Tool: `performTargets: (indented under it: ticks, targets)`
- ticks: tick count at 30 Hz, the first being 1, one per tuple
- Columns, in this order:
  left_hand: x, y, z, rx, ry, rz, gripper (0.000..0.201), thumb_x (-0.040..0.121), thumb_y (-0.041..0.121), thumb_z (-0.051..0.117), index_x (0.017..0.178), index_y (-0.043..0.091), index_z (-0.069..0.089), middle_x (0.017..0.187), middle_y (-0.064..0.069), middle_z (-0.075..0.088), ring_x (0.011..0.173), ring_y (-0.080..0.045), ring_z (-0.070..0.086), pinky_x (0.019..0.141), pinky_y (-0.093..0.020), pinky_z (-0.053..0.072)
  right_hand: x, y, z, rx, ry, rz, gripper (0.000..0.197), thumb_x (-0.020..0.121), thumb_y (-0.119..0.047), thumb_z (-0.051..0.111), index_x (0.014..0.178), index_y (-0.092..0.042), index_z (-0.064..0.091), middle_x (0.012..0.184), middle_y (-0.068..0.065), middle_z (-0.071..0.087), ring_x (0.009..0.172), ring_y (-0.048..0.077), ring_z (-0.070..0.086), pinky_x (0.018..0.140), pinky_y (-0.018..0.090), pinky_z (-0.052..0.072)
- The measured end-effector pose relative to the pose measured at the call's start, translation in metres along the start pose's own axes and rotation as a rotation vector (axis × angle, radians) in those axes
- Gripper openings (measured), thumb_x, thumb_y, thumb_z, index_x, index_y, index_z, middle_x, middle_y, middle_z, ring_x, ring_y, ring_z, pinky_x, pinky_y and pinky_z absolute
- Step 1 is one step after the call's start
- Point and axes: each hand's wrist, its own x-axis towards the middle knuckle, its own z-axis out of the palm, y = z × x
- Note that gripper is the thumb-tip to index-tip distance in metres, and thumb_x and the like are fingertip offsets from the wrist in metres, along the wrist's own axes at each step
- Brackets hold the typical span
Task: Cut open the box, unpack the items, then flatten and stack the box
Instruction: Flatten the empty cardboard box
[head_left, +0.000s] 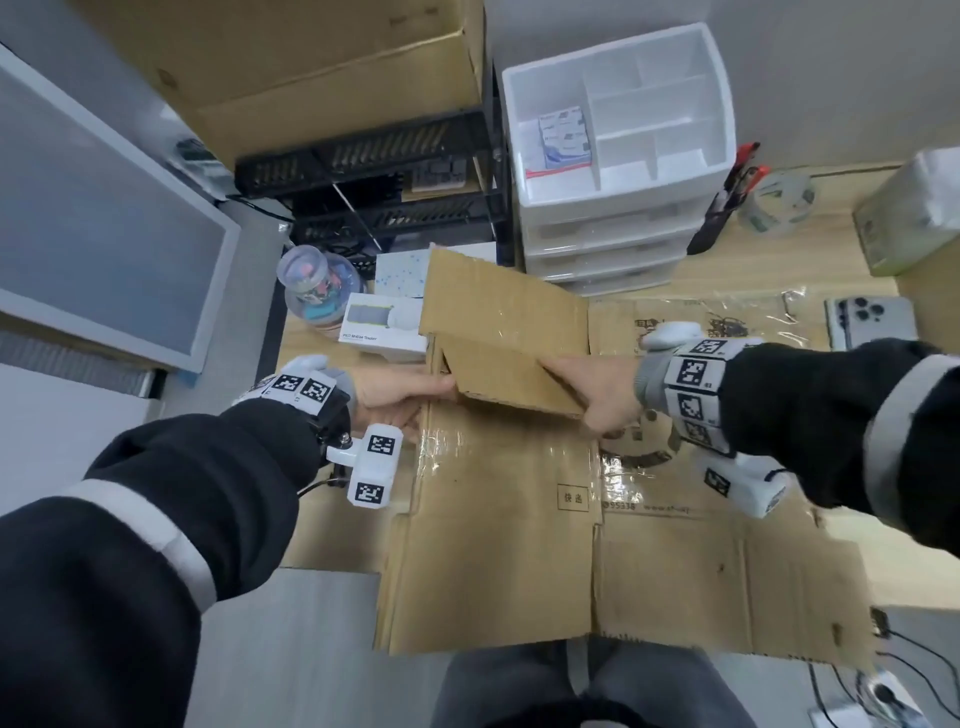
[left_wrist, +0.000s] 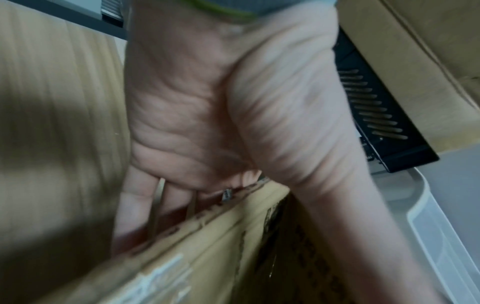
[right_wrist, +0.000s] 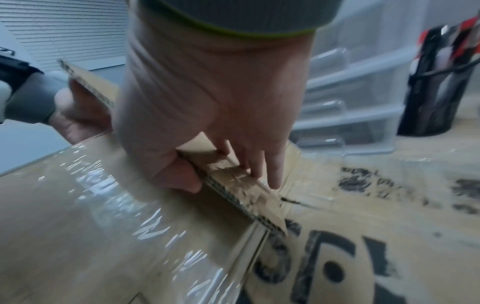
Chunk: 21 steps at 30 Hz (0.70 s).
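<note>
A brown cardboard box (head_left: 493, 545) lies flattened on the wooden desk, its panels spread out and streaked with clear tape. One flap (head_left: 509, 374) stands lifted above the middle of it. My left hand (head_left: 426, 400) grips the flap's left end, thumb on top and fingers beneath. My right hand (head_left: 576, 395) pinches the flap's right corner. In the right wrist view the right hand (right_wrist: 228, 181) has its thumb against the corrugated edge of the flap (right_wrist: 259, 203) and its fingers on top. In the left wrist view the fingers of my left hand (left_wrist: 197, 144) disappear behind the cardboard edge (left_wrist: 207, 246).
A white drawer unit (head_left: 613, 156) stands behind the box. Left of it are a white product box (head_left: 384, 327) and a clear jar (head_left: 311, 280). A phone (head_left: 867, 319), black pen holder (head_left: 722, 208) and tape roll (head_left: 779, 202) sit at the right. A monitor (head_left: 104, 234) is at the left.
</note>
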Motion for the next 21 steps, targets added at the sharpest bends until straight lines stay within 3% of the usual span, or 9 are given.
performTargets:
  ticks: [2, 4, 5, 7, 11, 14, 17, 19, 21]
  targets:
    - [0.001, 0.006, -0.003, 0.101, 0.025, -0.040, 0.043, 0.074, 0.037, 0.082, 0.106, 0.011, 0.070, 0.092, -0.014, 0.078, 0.073, -0.015, 0.074, 0.073, -0.028, 0.062, -0.012, 0.010, -0.021, -0.009, -0.003, 0.052, 0.073, 0.085, -0.013, 0.059, 0.152, -0.022, 0.030, 0.131, 0.002, 0.058, 0.083, 0.009, 0.061, 0.061, 0.018, 0.055]
    - [0.005, 0.009, -0.008, 0.177, 0.105, -0.117, 0.049, 0.074, 0.033, 0.085, 0.115, 0.010, 0.071, 0.126, -0.020, 0.068, 0.096, -0.023, 0.070, 0.097, -0.038, 0.055, -0.015, 0.022, -0.037, -0.054, 0.123, 0.100, 0.039, 0.087, -0.020, 0.058, 0.126, -0.017, 0.060, 0.108, 0.001, 0.068, 0.080, 0.015, 0.062, 0.065, 0.026, 0.056]
    - [0.006, 0.011, -0.010, 0.225, 0.145, -0.139, 0.051, 0.076, 0.030, 0.083, 0.120, 0.009, 0.069, 0.133, -0.021, 0.064, 0.099, -0.025, 0.067, 0.101, -0.040, 0.049, -0.013, 0.029, -0.043, -0.070, 0.218, 0.137, 0.024, 0.086, -0.024, 0.059, 0.108, -0.015, 0.065, 0.096, 0.002, 0.069, 0.079, 0.019, 0.063, 0.067, 0.030, 0.055]
    - [0.007, 0.019, 0.002, 0.297, 0.184, -0.149, 0.040, 0.087, 0.020, 0.072, 0.124, 0.005, 0.066, 0.127, -0.020, 0.067, 0.097, -0.027, 0.066, 0.100, -0.039, 0.047, -0.014, 0.052, -0.049, -0.055, 0.441, 0.249, 0.023, 0.085, -0.029, 0.064, 0.098, -0.011, 0.060, 0.090, 0.007, 0.067, 0.077, 0.024, 0.060, 0.065, 0.031, 0.048]
    - [0.002, 0.031, 0.000, 0.340, 0.205, -0.142, 0.014, 0.092, 0.012, 0.068, 0.104, 0.007, 0.072, 0.098, -0.014, 0.076, 0.082, -0.026, 0.072, 0.090, -0.038, 0.054, -0.004, 0.058, -0.051, 0.059, 0.697, 0.441, 0.047, 0.084, -0.043, 0.069, 0.106, -0.005, 0.050, 0.094, 0.014, 0.062, 0.078, 0.031, 0.058, 0.065, 0.036, 0.048]
    - [-0.004, 0.040, 0.002, 0.379, 0.196, -0.146, 0.015, 0.094, 0.007, 0.065, 0.106, 0.000, 0.071, 0.090, -0.018, 0.077, 0.071, -0.024, 0.075, 0.073, -0.033, 0.061, 0.002, 0.047, -0.042, 0.214, 0.548, 0.340, 0.043, 0.090, -0.049, 0.058, 0.106, -0.009, 0.057, 0.095, 0.012, 0.068, 0.078, 0.026, 0.062, 0.070, 0.038, 0.054]
    - [-0.012, 0.052, 0.010, 0.400, 0.198, -0.139, 0.015, 0.096, 0.006, 0.060, 0.103, -0.004, 0.069, 0.081, -0.017, 0.077, 0.060, -0.020, 0.074, 0.054, -0.024, 0.059, 0.005, 0.028, -0.028, 0.396, 0.278, 0.206, 0.054, 0.086, -0.051, 0.058, 0.132, -0.023, 0.049, 0.108, 0.004, 0.070, 0.083, 0.019, 0.072, 0.077, 0.040, 0.061]
    - [-0.015, 0.061, 0.017, 0.413, 0.208, -0.120, 0.019, 0.096, 0.007, 0.062, 0.108, -0.006, 0.069, 0.086, -0.019, 0.077, 0.061, -0.021, 0.074, 0.052, -0.023, 0.059, 0.007, 0.013, -0.019, 0.635, 0.132, 0.178, 0.071, 0.089, -0.053, 0.056, 0.150, -0.029, 0.030, 0.138, 0.011, 0.056, 0.104, 0.027, 0.067, 0.078, 0.039, 0.061]
    - [-0.019, 0.070, 0.026, 0.450, 0.216, -0.087, 0.028, 0.094, 0.009, 0.065, 0.114, -0.011, 0.066, 0.094, -0.025, 0.074, 0.067, -0.026, 0.073, 0.054, -0.027, 0.061, 0.006, -0.004, -0.015, 0.848, 0.040, 0.152, 0.077, 0.091, -0.061, 0.049, 0.156, -0.032, 0.017, 0.158, 0.009, 0.031, 0.123, 0.036, 0.055, 0.086, 0.044, 0.058]
